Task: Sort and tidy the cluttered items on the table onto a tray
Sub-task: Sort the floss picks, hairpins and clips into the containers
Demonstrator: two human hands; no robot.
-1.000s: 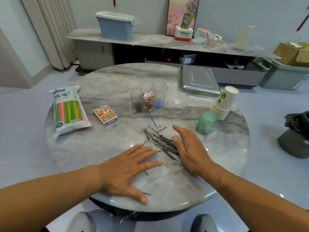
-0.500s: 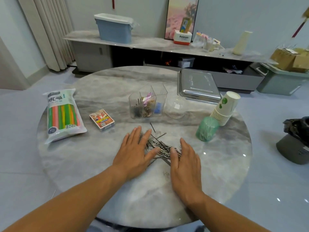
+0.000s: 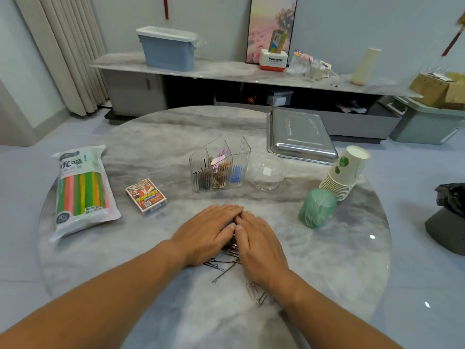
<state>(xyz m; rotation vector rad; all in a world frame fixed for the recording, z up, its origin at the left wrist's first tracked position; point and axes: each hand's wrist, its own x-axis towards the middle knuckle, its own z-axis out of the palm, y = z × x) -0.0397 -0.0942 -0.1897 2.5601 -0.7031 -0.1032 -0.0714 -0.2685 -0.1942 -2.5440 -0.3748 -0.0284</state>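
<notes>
Hairpins (image 3: 222, 265) lie heaped at the near middle of the round marble counter (image 3: 156, 137), most of the pile hidden under two hands that meet over it. The left hand (image 3: 210, 233) and right hand (image 3: 259, 244) rest palm-down with fingers straight and close together, thumbs nearly touching, each grip flattened over the pins and not curled round them. Whether any pins are actually pinched underneath is not visible from this angle. A few strays poke out toward the person: dark pins with their long axes running roughly left to right, and a small cluster of paper clips (image 3: 255, 293) just beside the right wrist. The relation that matters next is the line from this heap to the clear divided organizer (image 3: 220, 163), which stands directly beyond the fingertips, near but apart, and already holds similar pins in its compartments. Both hands are about equally close to it; the left perhaps slightly nearer. The steel tray (image 3: 300, 137) lies farther off to the right rear, closer to the right hand. Likely the pile wants scooping together and lifting forward, with the strays at the wrist side the ones most apt to be left behind. A straw packet (image 3: 80, 190), card box (image 3: 147, 196), paper cups (image 3: 343, 172) and green roll (image 3: 317, 207) wait unsorted around.
</notes>
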